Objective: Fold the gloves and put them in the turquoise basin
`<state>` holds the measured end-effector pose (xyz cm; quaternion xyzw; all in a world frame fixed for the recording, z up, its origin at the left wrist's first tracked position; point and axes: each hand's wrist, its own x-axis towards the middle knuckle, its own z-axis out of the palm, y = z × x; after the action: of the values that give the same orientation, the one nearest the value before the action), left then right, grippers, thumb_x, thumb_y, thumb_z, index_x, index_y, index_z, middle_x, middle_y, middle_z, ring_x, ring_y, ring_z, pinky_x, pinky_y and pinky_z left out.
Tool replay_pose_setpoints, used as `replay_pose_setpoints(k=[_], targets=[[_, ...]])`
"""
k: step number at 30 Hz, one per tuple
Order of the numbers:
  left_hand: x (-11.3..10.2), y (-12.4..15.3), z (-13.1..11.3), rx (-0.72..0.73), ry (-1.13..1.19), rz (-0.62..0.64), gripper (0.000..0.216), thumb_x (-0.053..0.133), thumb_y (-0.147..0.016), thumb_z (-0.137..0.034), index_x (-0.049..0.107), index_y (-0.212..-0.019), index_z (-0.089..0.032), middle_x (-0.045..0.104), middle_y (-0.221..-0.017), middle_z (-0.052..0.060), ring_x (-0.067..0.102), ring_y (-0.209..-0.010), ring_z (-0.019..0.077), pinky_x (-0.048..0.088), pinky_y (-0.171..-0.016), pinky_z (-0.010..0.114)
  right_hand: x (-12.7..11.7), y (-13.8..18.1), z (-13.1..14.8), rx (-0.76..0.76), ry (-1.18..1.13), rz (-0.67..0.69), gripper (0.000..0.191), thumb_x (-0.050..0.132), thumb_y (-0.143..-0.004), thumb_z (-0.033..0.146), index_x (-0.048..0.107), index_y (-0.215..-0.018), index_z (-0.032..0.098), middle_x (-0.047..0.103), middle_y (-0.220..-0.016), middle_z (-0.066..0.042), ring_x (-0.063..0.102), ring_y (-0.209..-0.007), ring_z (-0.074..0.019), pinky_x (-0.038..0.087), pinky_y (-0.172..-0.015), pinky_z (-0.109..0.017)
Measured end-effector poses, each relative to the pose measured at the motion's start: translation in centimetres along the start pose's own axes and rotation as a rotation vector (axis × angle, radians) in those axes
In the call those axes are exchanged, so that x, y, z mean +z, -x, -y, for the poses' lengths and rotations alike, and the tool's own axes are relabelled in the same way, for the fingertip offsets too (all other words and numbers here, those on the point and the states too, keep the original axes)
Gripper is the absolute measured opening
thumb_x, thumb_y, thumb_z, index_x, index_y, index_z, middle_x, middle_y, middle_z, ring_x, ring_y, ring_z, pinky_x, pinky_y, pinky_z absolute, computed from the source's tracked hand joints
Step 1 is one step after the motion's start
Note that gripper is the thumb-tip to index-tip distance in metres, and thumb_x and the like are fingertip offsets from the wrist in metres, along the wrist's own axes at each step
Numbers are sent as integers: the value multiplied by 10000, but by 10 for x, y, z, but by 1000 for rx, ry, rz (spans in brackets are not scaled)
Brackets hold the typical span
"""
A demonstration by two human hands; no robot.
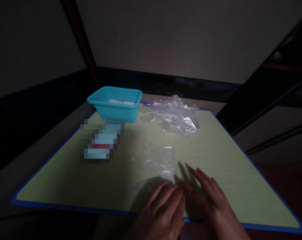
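Note:
A flat clear plastic bag (154, 160) lies on the table in front of me. Over its near edge is my left hand (163, 213), its fingers bent and pressed together, with the fingertips at the bag's film. The underside of that hand and the bag's near end are hidden. To the right of the bag, my right hand (213, 201) hovers low with fingers stretched out and apart, holding nothing. A crumpled heap of clear plastic bags (177, 116) rests farther back on the table.
A turquoise plastic basin (118, 111) with whitish items inside stands at the back left. Nearer sits a pixelated, phone-like object (103, 140). The pale table (228, 153) has a blue rim. Behind the heap shows a small blue item (147, 104); a wall rises beyond.

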<state>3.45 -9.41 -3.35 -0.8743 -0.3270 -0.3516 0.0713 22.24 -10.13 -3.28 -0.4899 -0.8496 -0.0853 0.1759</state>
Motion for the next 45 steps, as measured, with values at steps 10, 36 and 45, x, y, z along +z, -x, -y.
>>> replay_pose_setpoints(k=[10, 36, 45], targets=[[6, 4, 1, -5, 56, 104, 231, 505, -896, -283, 596, -1049, -137, 675, -1035, 3, 560, -1022, 143, 437, -955, 270, 9, -4, 5, 6, 57, 64, 573, 419, -802, 43, 492, -1299, 317, 404, -1418, -102, 403, -1262, -336, 429, -913, -568], [7, 4, 1, -35, 125, 98, 180, 479, -885, -180, 630, -978, -149, 684, -1033, 12, 592, -985, 151, 492, -891, 276, -1, -55, 4, 190, 79, 226, 592, 528, -646, 3, 596, -1211, 166, 459, -1350, -213, 427, -1226, -385, 417, -941, -542], [6, 3, 1, -37, 136, 62, 210, 440, -908, -180, 639, -961, -139, 693, -1013, 7, 599, -958, 146, 508, -862, 266, -5, -72, 4, 289, 94, 320, 615, 442, -697, -22, 534, -1276, 163, 414, -1394, -188, 365, -1278, -354, 363, -998, -517]])
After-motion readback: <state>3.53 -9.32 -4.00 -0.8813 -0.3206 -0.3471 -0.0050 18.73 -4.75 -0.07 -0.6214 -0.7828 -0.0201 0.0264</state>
